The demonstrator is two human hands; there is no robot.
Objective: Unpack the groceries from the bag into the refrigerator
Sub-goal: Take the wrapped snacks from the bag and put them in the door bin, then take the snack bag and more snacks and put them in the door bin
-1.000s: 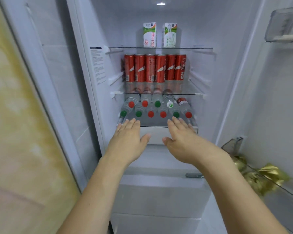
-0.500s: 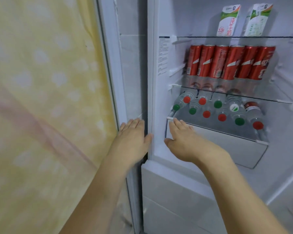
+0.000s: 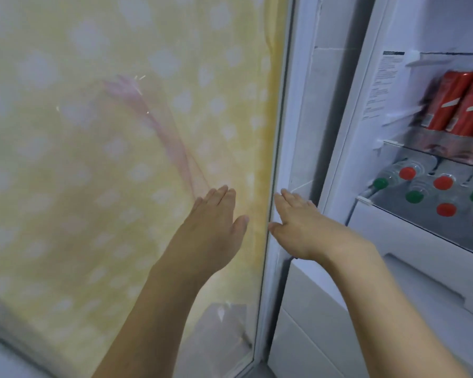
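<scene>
In the head view, the left hand (image 3: 216, 222) and the right hand (image 3: 301, 227) are held flat with fingers extended, and nothing is gripped. At the right edge, the open refrigerator (image 3: 339, 132) is seen: two red cans (image 3: 459, 102) on one shelf, seven capped bottles (image 3: 410, 184) below, four red-capped, three green-capped.

Pale yellow curtain (image 3: 93, 159) with white dots, white refrigerator (image 3: 325, 309), red cans (image 3: 459, 102), red and green bottle caps (image 3: 443, 182).
</scene>
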